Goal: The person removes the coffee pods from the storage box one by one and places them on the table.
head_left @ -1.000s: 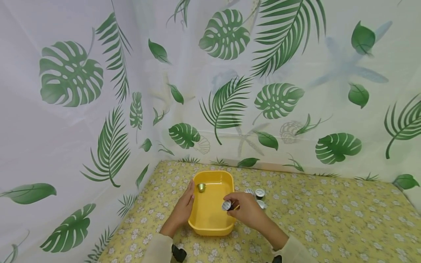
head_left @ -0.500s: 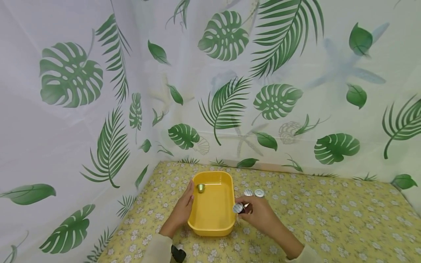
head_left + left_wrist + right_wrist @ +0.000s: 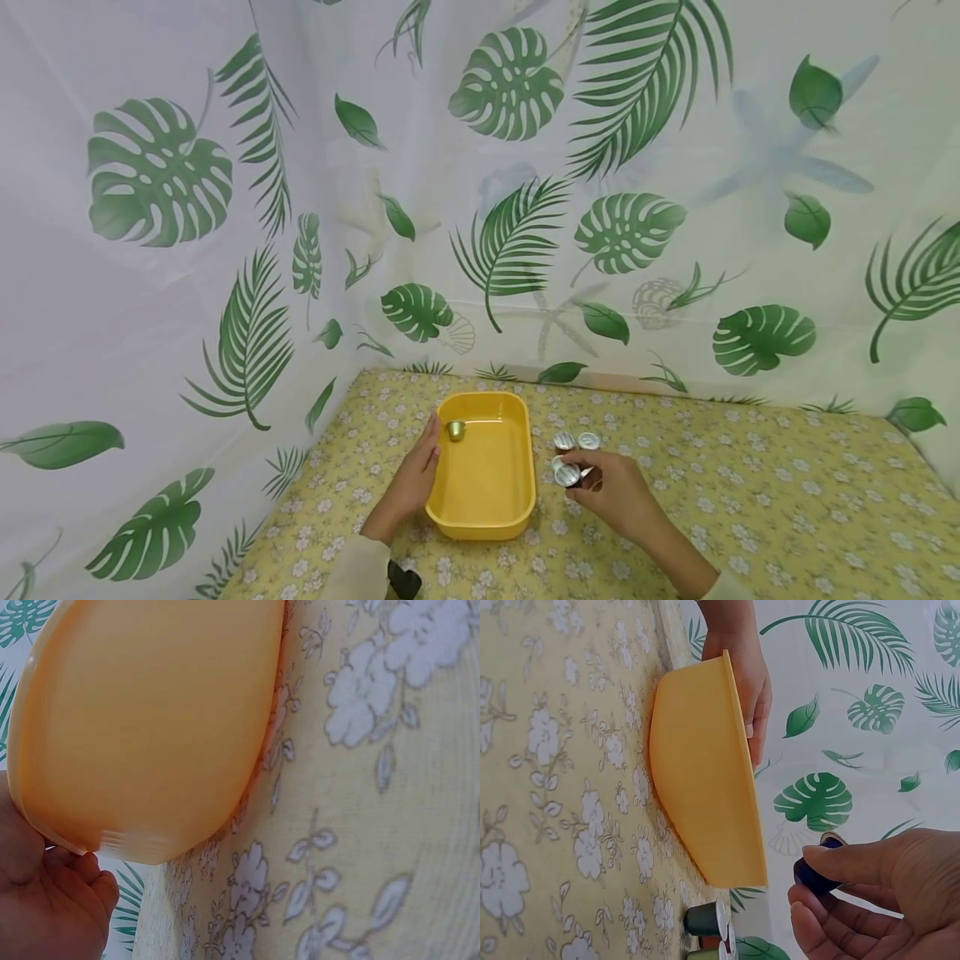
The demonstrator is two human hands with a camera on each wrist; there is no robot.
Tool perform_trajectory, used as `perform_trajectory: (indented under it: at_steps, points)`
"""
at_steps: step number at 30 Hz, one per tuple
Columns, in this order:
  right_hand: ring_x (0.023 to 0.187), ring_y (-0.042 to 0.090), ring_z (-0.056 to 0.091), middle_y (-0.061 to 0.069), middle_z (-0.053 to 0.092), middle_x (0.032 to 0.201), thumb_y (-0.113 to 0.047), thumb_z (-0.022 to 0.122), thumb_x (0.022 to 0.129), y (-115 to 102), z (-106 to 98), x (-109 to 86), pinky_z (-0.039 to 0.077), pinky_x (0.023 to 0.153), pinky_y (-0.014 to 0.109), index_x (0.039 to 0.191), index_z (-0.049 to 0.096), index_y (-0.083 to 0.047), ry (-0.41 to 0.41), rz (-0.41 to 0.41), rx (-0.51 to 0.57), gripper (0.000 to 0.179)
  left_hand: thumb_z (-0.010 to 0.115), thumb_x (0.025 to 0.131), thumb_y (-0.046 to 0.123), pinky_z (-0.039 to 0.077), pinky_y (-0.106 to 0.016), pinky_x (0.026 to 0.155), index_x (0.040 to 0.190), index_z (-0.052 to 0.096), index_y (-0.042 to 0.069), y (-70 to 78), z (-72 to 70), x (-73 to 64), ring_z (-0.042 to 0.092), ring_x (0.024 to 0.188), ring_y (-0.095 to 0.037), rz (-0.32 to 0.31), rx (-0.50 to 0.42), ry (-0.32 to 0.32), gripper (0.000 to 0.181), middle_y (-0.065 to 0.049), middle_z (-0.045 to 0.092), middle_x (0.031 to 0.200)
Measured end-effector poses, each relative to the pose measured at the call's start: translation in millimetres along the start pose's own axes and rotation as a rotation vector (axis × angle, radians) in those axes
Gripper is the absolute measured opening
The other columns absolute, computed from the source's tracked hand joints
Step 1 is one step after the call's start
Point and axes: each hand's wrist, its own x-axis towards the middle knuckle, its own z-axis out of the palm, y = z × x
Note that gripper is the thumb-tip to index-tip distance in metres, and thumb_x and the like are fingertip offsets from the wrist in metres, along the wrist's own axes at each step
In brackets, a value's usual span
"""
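Observation:
My right hand (image 3: 615,492) pinches a coffee capsule (image 3: 567,475) between thumb and fingers, right of the yellow tub (image 3: 480,530). Its foil lid looks silver; the right wrist view shows a dark blue body. Inside the tub, near its far left corner, lies a gold-green capsule (image 3: 455,431). My left hand (image 3: 412,475) grips the tub's left rim, with curled fingers at the edge in the left wrist view. Beyond the right hand, silver-lidded capsules stand on the cloth, one at the left (image 3: 564,442) and one at the right (image 3: 588,441); another is partly hidden behind the held one.
A yellow floral cloth (image 3: 750,500) covers the table. White sheeting (image 3: 675,150) with green leaf prints hangs along the back and left. Low in the right wrist view, a dark green capsule (image 3: 703,920) and a light green one (image 3: 705,954) stand beyond the tub's end.
My right hand has carried the dark capsule rightward, from over the tub, across its right rim, to above the cloth by the other capsules. My left hand stays at the tub's left rim.

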Motion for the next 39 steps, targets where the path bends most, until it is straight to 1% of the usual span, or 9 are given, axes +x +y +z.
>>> perform_trajectory:
  at_steps: [6,13,15,20,23,25,31,35,39]
  points:
    - [0.077,0.016,0.068,0.011,0.073,0.110,0.006,0.083,0.078,8.3,-2.7,-6.2,0.058,0.066,0.025,0.117,0.074,-0.003,0.001,0.022,0.036,0.041,0.032,0.113,0.017,0.018,-0.056,0.121,0.163,0.010,0.005,-3.1,1.0,-3.9,0.009,0.155,-0.036,-0.002,-0.002,-0.012,0.056,-0.007,-0.001,0.169]
    - [0.076,0.017,0.071,0.015,0.073,0.111,0.007,0.083,0.078,16.0,-13.8,-8.9,0.059,0.065,0.026,0.117,0.074,-0.002,0.061,0.022,-0.014,0.041,0.033,0.113,0.017,0.017,-0.054,0.122,0.163,0.010,0.007,-0.6,-1.3,-2.3,0.008,0.155,-0.032,-0.016,-0.013,-0.020,0.056,-0.002,0.000,0.169]
    - [0.077,0.018,0.071,0.016,0.072,0.113,0.006,0.083,0.078,17.9,-17.7,-10.6,0.059,0.066,0.027,0.118,0.073,-0.002,0.073,0.035,-0.024,0.042,0.033,0.113,0.017,0.017,-0.054,0.122,0.164,0.010,0.008,0.2,-2.0,-1.4,0.007,0.155,-0.032,-0.015,-0.011,-0.022,0.056,-0.002,-0.001,0.169]
    - [0.079,0.018,0.070,0.015,0.072,0.115,0.004,0.083,0.079,21.2,-24.9,-14.0,0.059,0.065,0.028,0.121,0.073,-0.006,0.088,0.106,-0.030,0.043,0.033,0.113,0.014,0.017,-0.056,0.121,0.163,0.009,0.006,0.6,-2.3,-0.8,0.007,0.155,-0.036,0.005,-0.023,-0.024,0.056,-0.006,-0.001,0.170]
    - [0.081,0.019,0.070,0.015,0.072,0.115,0.004,0.082,0.081,22.8,-28.2,-14.3,0.059,0.064,0.029,0.120,0.074,-0.007,0.095,0.124,-0.037,0.042,0.032,0.113,0.017,0.017,-0.057,0.121,0.163,0.009,0.005,0.3,-2.1,-0.6,0.007,0.155,-0.037,0.010,-0.022,-0.022,0.056,-0.007,-0.001,0.170]
    - [0.082,0.021,0.070,0.015,0.072,0.114,0.003,0.082,0.081,24.0,-30.7,-14.3,0.059,0.064,0.029,0.119,0.074,-0.007,0.100,0.127,-0.046,0.041,0.031,0.113,0.019,0.017,-0.059,0.120,0.163,0.010,0.005,-0.3,-2.0,-0.1,0.008,0.154,-0.038,0.016,-0.010,-0.021,0.056,-0.008,0.000,0.170]
    - [0.082,0.022,0.070,0.016,0.072,0.114,0.002,0.083,0.081,32.6,-38.6,-13.5,0.058,0.061,0.030,0.120,0.073,-0.005,0.114,0.138,-0.069,0.041,0.033,0.113,0.010,0.017,-0.056,0.121,0.163,0.010,0.005,-1.4,-1.8,1.8,0.007,0.155,-0.036,0.013,-0.015,-0.027,0.056,-0.006,-0.001,0.169]
    - [0.080,0.022,0.070,0.019,0.072,0.114,0.001,0.083,0.081,40.0,-44.8,-13.5,0.058,0.060,0.031,0.122,0.072,-0.002,0.125,0.137,-0.083,0.042,0.032,0.113,0.010,0.016,-0.056,0.122,0.162,0.009,0.003,-0.9,-1.8,2.6,0.007,0.155,-0.036,0.016,-0.017,-0.033,0.056,-0.008,-0.001,0.169]
    - [0.080,0.023,0.071,0.020,0.071,0.115,-0.001,0.083,0.082,47.2,-51.1,-12.6,0.058,0.061,0.034,0.123,0.071,-0.001,0.134,0.134,-0.100,0.042,0.032,0.112,0.008,0.017,-0.055,0.122,0.163,0.009,0.004,-0.7,-1.8,2.7,0.007,0.155,-0.035,0.008,-0.018,-0.031,0.056,-0.007,-0.001,0.169]
